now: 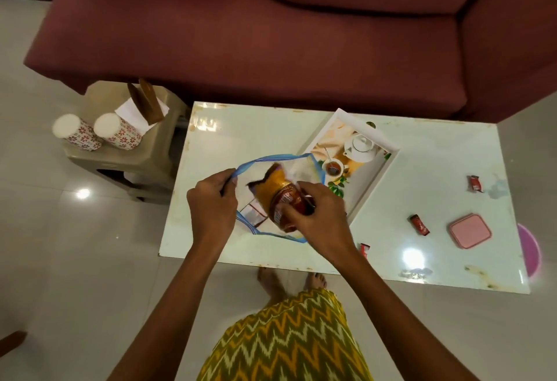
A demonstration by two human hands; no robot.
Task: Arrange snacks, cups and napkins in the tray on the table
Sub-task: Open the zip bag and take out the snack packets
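A clear zip bag with a blue rim [297, 169] lies on the white table [422, 145], its mouth held wide. My left hand [212, 204] pinches the bag's left rim. My right hand [316, 213] grips an orange and red snack packet [275, 192] at the bag's mouth. Another packet [251, 214] shows inside the bag. The white tray [388, 163], printed with a teapot picture, sits slanted just right of the bag with nothing in it. Two floral paper cups [77, 132] [119, 130] and white napkins [128, 109] in a brown holder stand on a beige stool at left.
Three small red wrapped sweets [474, 183] [419, 224] [364, 249] and a pink lidded box [469, 230] lie on the table's right half. A maroon sofa [271, 43] stands behind the table. A pink round object [529, 248] sits beyond the table's right edge. My feet are under the near edge.
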